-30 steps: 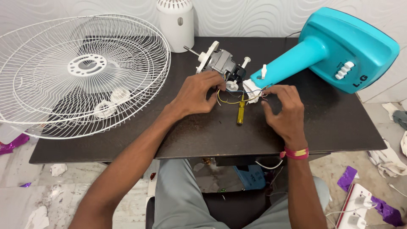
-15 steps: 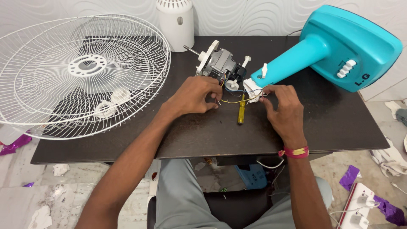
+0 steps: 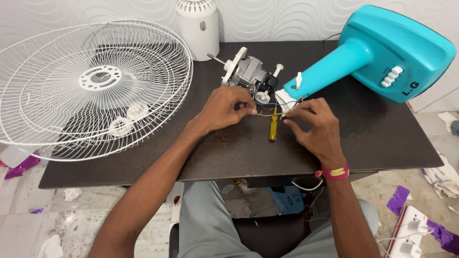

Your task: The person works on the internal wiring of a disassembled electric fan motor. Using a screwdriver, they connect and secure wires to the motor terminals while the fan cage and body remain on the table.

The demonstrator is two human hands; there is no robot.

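The left hand [image 3: 224, 107] rests on the dark table [image 3: 229, 148] with its fingertips pinched together on a thin yellow wire [image 3: 265, 114] that runs across to the right hand [image 3: 313, 126]. The right hand's thumb and forefinger are closed on the other end of that wire, just below the neck of the teal fan stand [image 3: 382, 57] — the stand lies on its side, its base up at the table's right corner. Whether other wires are caught in either pinch cannot be told.

Between and just beyond the two hands sits the fan motor [image 3: 248, 74], grey metal with a white front plate and a shaft pointing toward the back of the table; blue and dark wires trail from it toward the hands. A yellow-handled screwdriver [image 3: 273, 126] lies on the table between the hands, tip toward the motor, passing under the wire.

To the left, a white wire fan guard [image 3: 91, 86] overhangs the table's edge (two small white caps show through it). A white cylindrical cover [image 3: 198, 26] stands at the back. A pink and yellow band [image 3: 333, 172] circles the right wrist.
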